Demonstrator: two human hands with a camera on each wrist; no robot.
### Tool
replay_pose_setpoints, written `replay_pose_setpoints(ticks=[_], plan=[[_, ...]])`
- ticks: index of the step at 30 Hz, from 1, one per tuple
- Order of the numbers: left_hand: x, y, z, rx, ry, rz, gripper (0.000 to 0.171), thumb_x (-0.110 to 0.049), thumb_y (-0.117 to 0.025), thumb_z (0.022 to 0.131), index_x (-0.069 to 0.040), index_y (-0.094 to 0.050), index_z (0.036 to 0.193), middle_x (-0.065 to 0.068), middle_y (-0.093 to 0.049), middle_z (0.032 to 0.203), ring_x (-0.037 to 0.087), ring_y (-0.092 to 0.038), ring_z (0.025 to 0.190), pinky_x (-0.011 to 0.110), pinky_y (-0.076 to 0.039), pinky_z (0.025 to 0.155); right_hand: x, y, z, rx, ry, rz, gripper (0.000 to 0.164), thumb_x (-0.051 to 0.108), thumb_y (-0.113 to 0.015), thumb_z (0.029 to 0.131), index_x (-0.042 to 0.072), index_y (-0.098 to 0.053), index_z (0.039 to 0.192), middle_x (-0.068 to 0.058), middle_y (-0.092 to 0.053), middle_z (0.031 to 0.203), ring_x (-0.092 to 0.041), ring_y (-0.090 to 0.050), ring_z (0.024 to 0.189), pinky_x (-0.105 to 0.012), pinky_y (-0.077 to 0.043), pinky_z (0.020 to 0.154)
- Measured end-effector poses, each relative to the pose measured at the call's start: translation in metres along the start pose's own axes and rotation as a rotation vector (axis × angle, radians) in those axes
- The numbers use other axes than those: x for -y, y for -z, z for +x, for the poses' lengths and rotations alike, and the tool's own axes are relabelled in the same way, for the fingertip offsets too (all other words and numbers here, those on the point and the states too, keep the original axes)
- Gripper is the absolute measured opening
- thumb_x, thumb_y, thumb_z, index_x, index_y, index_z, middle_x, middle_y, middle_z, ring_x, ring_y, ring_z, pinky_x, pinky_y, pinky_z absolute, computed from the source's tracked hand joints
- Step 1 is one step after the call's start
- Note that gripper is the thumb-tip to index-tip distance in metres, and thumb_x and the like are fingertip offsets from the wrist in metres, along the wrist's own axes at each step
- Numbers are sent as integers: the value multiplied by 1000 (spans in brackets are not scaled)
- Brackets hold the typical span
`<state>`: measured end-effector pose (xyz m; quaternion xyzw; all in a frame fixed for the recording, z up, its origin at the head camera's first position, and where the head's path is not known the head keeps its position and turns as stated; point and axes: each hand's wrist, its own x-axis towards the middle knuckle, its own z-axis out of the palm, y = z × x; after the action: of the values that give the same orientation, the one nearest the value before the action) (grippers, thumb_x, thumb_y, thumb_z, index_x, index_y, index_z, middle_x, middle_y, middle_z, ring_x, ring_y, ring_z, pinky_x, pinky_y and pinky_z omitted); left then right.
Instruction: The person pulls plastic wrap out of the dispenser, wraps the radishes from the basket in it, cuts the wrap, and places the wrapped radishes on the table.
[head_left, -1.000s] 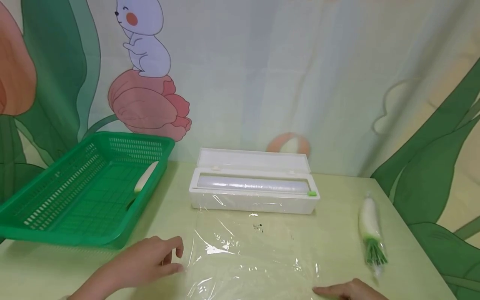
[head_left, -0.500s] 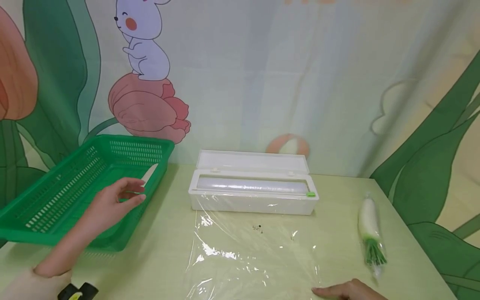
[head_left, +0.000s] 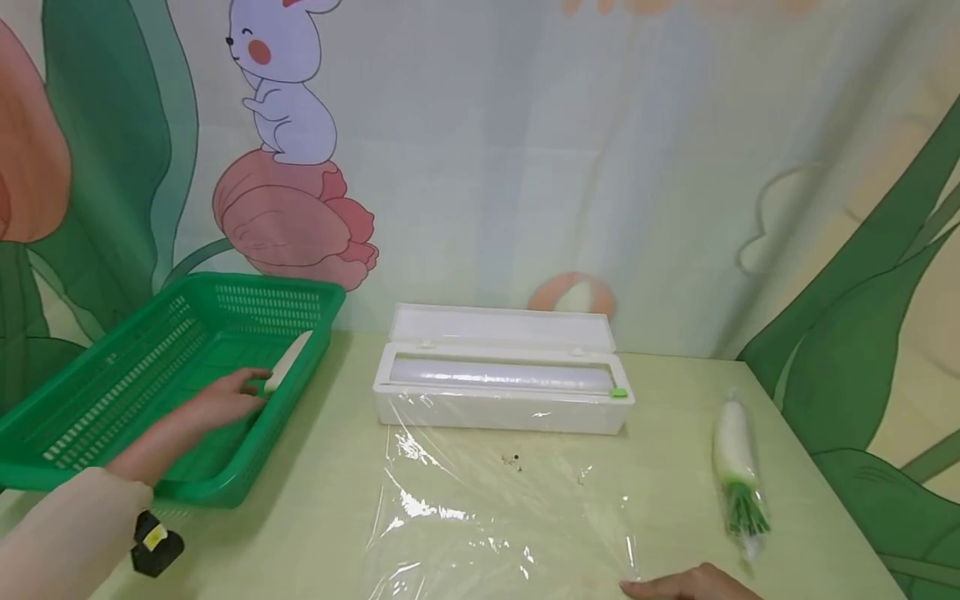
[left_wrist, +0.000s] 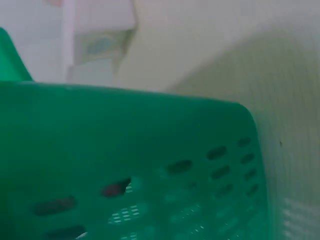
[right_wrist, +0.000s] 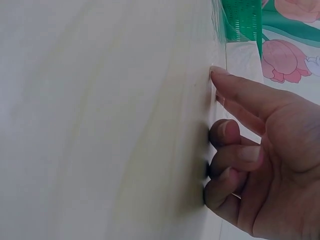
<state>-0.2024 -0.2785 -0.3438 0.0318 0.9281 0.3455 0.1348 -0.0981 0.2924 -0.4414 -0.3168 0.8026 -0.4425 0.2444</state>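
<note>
My left hand [head_left: 225, 402] reaches into the green plastic basket [head_left: 225, 492], its fingers at the lower end of a white radish [head_left: 288, 362] that leans along the basket's right wall. In the left wrist view the basket wall [left_wrist: 125, 125] hides most of the hand. Clear cling film [head_left: 480, 508] stretches over the table from a white dispenser box [head_left: 502, 410] with its lid up and a film roll [head_left: 502, 375] inside. At the film's lower right corner my right hand [head_left: 693, 583] presses down with an extended finger; its other fingers [right_wrist: 235, 157] are bent.
A film-wrapped white radish [head_left: 735, 450] with green stems lies on the right side of the table. Behind the table [head_left: 675, 467] hangs a printed curtain [head_left: 465, 167]. A green slider [head_left: 618, 392] sits at the box's right end.
My left hand has moved from beside the cling film, up and left, then down into the basket to the radish. My right hand keeps its place at the film's corner.
</note>
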Motion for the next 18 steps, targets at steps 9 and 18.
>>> replay_pose_setpoints(ticks=[9, 18], plan=[[9, -1, 14, 130, 71, -137, 59, 1, -28, 84, 13, -7, 138, 42, -7, 136, 40, -52, 94, 45, -46, 77, 0, -6, 0, -52, -12, -140, 31, 23, -59, 86, 25, -62, 117, 3, -64, 110, 3, -57, 90, -15, -47, 66], [14, -1, 20, 186, 128, -122, 62, 0, -28, 79, 17, -9, 136, 42, -6, 137, 57, -12, 124, 63, -29, 94, -1, -3, 0, -40, -8, -284, 32, 28, -59, 86, 28, -60, 118, -1, -65, 108, 4, -58, 86, -16, -47, 64]])
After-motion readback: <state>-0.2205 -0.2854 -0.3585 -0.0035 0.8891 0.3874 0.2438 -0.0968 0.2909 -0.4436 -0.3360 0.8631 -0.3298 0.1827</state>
